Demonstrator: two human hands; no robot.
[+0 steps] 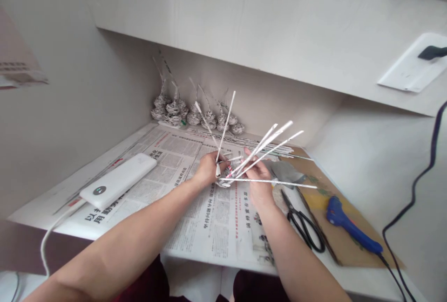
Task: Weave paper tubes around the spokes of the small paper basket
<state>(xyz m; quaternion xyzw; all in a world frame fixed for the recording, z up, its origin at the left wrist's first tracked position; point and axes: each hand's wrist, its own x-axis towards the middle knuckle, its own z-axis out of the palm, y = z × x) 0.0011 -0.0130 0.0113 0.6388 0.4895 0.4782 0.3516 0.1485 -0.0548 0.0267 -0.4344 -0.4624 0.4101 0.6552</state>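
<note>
Between my two hands is a small woven paper piece [225,182], made of rolled newspaper, with several long paper sticks [268,142] poking out of it up and to the right. My left hand [208,169] grips its left side, fingers closed around the rim near two upright sticks. On the other side my right hand [257,174] has its fingers bent round the piece and the sticks. One stick runs nearly level to the right, across my right hand. The fingertips on the far side are partly hidden.
Several woven paper gourds [172,108] stand along the back wall, with loose paper sticks [251,143] before them. A white power bank [120,178] with a cable lies left on newspaper [181,190]. At right are black scissors [303,223] and a blue glue gun [352,227] on cardboard [324,236].
</note>
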